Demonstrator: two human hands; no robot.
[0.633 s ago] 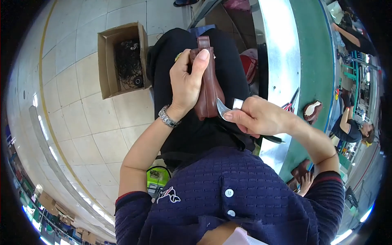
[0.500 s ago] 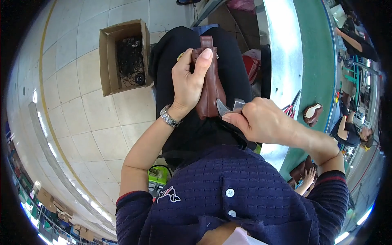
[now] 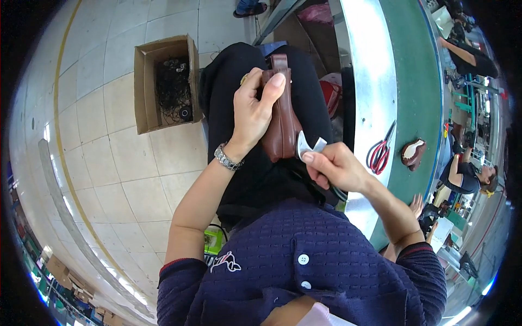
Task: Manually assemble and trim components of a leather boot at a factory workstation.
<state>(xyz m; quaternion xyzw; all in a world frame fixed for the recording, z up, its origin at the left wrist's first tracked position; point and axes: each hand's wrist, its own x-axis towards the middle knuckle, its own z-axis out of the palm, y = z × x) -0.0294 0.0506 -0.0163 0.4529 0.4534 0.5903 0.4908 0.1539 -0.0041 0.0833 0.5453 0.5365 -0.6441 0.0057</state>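
A brown leather boot [image 3: 279, 136] with a pull tab at its far end lies lengthwise over my black-trousered lap, its toe toward me. My left hand [image 3: 253, 111] is closed round the boot's shaft, thumb pressed on top; a watch sits on that wrist. In my right hand [image 3: 340, 168] are metal lasting pliers [image 3: 310, 146] with a curved beak and a squared hammer block. The beak is against the right side of the boot, near the toe. Most of the pliers' handles are hidden by my fingers and the shadow below.
To my left on the tiled floor stands a cardboard box [image 3: 142, 100] holding dark scraps. Red-handled scissors [image 3: 378, 157] lie on the metal bench edge [image 3: 374, 81]. Beyond, a brown shoe [image 3: 413, 155] rests on the green belt [image 3: 405, 108]. A co-worker's hand [image 3: 417, 205] shows nearby.
My right elbow has come in closer to my body, and the right hand has turned with the pliers, still at the boot's side. My left hand keeps its hold. A person's foot shows more at the top.
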